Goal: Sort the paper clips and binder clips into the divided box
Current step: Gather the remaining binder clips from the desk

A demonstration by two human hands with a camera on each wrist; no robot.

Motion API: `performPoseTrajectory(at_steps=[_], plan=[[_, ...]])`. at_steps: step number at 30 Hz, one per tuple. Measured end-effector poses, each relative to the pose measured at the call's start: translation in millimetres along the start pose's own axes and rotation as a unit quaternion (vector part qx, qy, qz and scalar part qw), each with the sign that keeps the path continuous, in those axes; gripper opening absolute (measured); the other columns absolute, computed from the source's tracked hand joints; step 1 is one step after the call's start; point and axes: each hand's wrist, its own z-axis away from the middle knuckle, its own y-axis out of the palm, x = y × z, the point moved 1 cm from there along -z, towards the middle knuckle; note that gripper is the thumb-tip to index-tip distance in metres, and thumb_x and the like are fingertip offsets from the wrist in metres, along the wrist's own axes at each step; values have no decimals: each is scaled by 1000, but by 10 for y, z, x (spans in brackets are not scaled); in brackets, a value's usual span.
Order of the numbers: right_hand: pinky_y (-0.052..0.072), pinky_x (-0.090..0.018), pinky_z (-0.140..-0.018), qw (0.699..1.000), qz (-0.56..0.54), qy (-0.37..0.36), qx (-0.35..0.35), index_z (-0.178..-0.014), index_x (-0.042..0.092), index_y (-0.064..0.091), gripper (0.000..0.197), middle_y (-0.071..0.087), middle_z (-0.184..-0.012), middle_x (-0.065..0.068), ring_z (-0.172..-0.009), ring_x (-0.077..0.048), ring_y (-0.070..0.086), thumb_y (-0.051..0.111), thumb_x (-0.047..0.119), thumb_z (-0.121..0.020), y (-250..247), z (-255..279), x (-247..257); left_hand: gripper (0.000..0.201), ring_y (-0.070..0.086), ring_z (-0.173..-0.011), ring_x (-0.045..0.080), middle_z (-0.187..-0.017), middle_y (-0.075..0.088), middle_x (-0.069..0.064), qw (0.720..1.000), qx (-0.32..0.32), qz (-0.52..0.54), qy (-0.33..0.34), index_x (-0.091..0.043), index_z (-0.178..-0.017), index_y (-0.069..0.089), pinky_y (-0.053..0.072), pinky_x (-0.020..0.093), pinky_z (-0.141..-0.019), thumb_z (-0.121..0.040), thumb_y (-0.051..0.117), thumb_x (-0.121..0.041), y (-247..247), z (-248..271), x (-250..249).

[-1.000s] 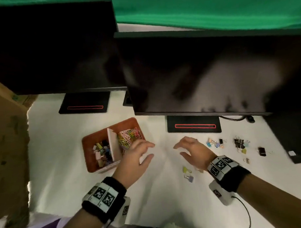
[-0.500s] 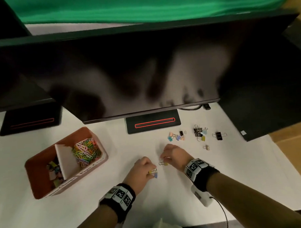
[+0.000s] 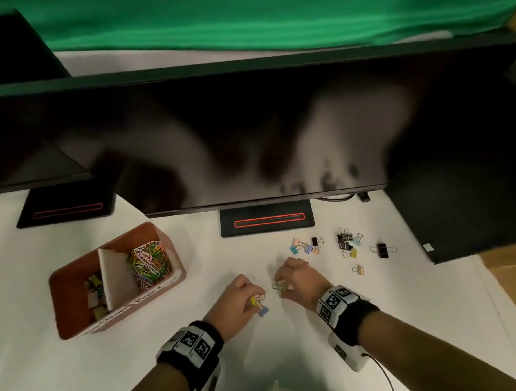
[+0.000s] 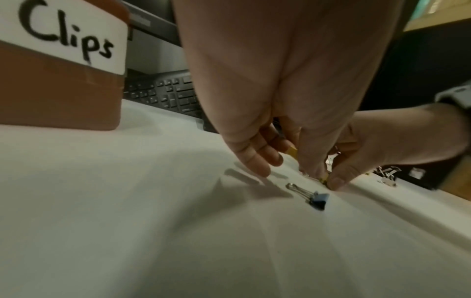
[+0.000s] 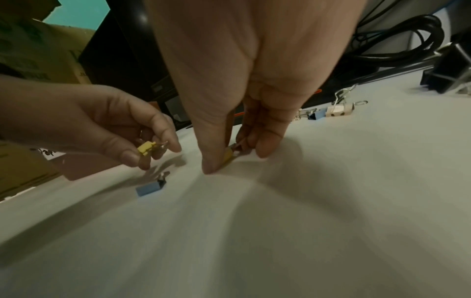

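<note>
My left hand pinches a yellow binder clip — right hand pinches an olive one. The blue clip just below my left fingers could get knocked away.

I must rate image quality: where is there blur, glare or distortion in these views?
Head view: dim, monitor shows hazy reflections, straight edges bow. Left wrist view: label sharp, left hand soft. Right wrist view: right hand blurred, casting soft shadows on the table.

Divided box well left of left hand; loose binder clips beyond right hand (monitor behind), on worktop.
</note>
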Motion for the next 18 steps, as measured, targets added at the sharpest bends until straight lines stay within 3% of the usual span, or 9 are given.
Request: performPoseTrajectory(at_steps=[3,9,13,16,18], plan=[[41,-33,-93,1000,4,22,9,-116,15,57,39,49,-118,-8,-110,-27,48,68,21,-80,-12,-14,20,23,44,-94,8,-96,42,-10,998,17,-43,31,-26,-106,64,39,16,-86,-84,63,-27,85,37,-33],[45,-32,-84,998,-21,46,26,-110,12,59,36,49,-114,-8,-100,-27,54,72,17,-76,-42,12,10,20,40,-95,9,-102,50,-5,995,-11,-82,58,-20,-102,65,34,14,-86,-85,59,-13,247,37,-96],[43,-28,-83,998,-21,29,43,-102,9,64,23,53,-113,-9,-99,-26,55,69,16,-80,-16,28,14,19,38,-95,8,-96,53,-9,997,-14,-67,24,-20,-97,67,31,15,-85,-81,60,-11,240,24,-40],[42,-28,-84,998,-13,3,58,-103,11,65,21,60,-111,-8,-101,-25,56,64,19,-85,1,48,47,20,45,-82,1,-83,46,-19,999,-10,-30,-5,-20,-90,70,36,16,-79,-76,63,-9,158,62,24],[43,-29,-84,998,-15,-6,65,-104,12,65,21,63,-109,-8,-100,-24,57,61,22,-87,1,49,100,22,52,-70,-2,-81,47,-19,999,-23,18,-29,-19,-86,72,39,10,-71,-73,65,-2,43,112,25]])
